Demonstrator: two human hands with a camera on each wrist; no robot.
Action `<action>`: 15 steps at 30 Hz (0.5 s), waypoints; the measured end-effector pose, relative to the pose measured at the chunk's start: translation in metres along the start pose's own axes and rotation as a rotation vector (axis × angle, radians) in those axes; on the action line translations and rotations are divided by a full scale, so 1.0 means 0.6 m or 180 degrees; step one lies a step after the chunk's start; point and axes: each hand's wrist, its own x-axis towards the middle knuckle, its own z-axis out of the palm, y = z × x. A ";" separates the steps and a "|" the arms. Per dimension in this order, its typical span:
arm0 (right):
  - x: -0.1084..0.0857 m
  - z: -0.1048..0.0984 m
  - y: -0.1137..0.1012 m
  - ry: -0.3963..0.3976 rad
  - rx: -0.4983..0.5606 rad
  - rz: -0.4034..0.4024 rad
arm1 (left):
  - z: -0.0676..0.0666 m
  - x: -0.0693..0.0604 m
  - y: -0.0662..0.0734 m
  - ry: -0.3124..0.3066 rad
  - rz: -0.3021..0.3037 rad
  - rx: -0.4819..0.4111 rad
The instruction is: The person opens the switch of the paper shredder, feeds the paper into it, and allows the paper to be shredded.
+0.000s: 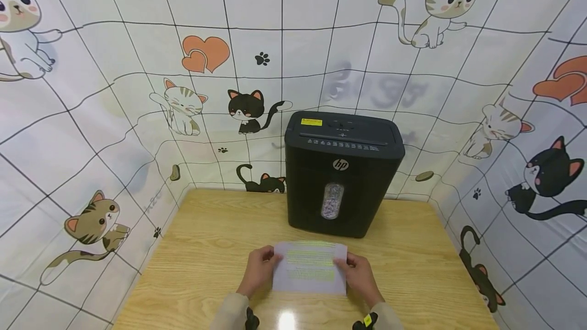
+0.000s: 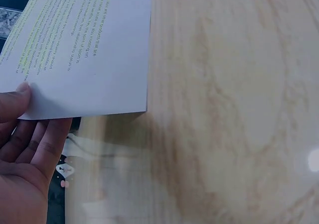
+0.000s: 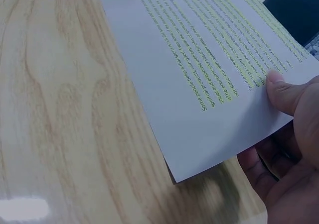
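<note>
A white sheet of paper [image 1: 309, 268] with printed text and yellow highlighting is held above the wooden table, in front of a black HP paper shredder [image 1: 341, 177]. My left hand [image 1: 260, 270] pinches its left edge, thumb on top and fingers beneath. On the opposite edge my right hand [image 1: 359, 275] grips in the same way. In the left wrist view the left thumb [image 2: 14, 103] lies on the paper [image 2: 99, 79]. In the right wrist view the right thumb [image 3: 284, 92] presses on the printed face of the paper [image 3: 199, 134]. Fingers below the sheet are partly hidden.
The shredder stands upright at the back of the wooden table [image 1: 220, 228], its slot on top and shredded bits visible through a front window [image 1: 332, 201]. Behind and beside the table hangs a white cat-patterned cloth [image 1: 312, 50]. A bright glare spot lies near the front edge.
</note>
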 end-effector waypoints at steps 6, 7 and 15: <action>0.004 -0.015 -0.017 0.0113 -0.0022 -0.0218 | -0.004 0.006 0.011 0.0007 0.0069 -0.0039; 0.006 -0.016 -0.018 0.0134 -0.0032 -0.0236 | -0.004 0.007 0.013 0.0006 0.0079 -0.0032; 0.016 -0.026 -0.016 0.0251 -0.0194 -0.0433 | -0.006 0.014 0.022 -0.0030 0.0057 -0.0064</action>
